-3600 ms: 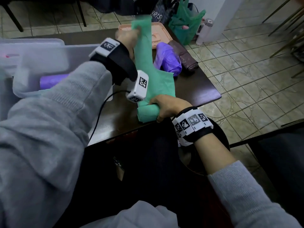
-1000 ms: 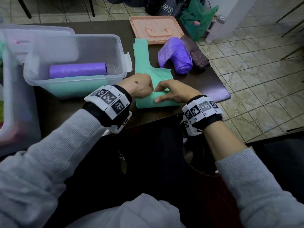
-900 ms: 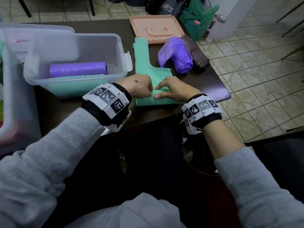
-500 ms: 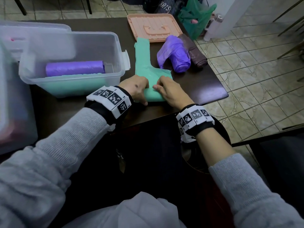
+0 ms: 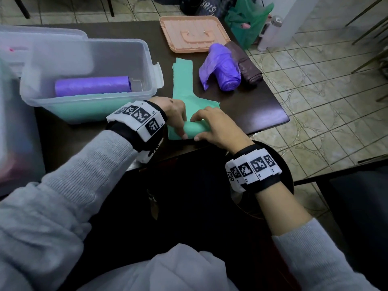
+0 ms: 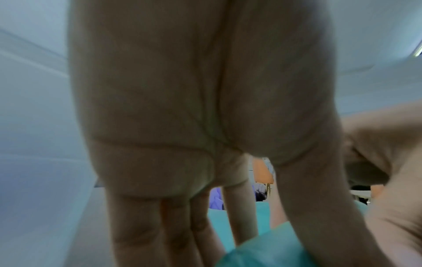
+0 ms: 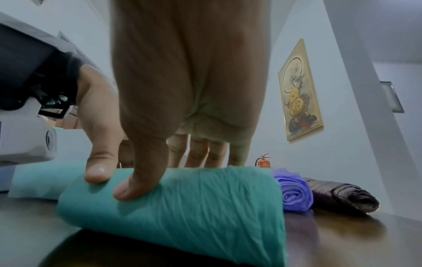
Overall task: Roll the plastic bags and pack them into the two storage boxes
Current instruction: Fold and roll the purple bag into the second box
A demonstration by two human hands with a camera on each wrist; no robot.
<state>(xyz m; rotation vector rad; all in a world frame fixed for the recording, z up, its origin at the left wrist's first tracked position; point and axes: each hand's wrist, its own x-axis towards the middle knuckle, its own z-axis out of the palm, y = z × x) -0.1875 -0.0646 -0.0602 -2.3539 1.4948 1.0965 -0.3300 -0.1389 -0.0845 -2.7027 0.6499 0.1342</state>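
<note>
A green plastic bag lies on the dark table, its near end rolled into a thick tube at the table's front edge. Its flat part stretches away from me. My left hand grips the roll's left end and my right hand grips the right end. In the right wrist view the right hand has its thumb on the roll's near side and its fingers over the top. The left wrist view shows my left hand reaching down onto the green bag.
A clear storage box to the left holds a purple roll and a green roll. A second clear box stands at the far left. A loose purple bag, a brown bag and a pink lid lie further back.
The green bag, earlier held up in the air, now lies on the table. Over the last second both hands have closed in on the roll, and it has grown thicker.
</note>
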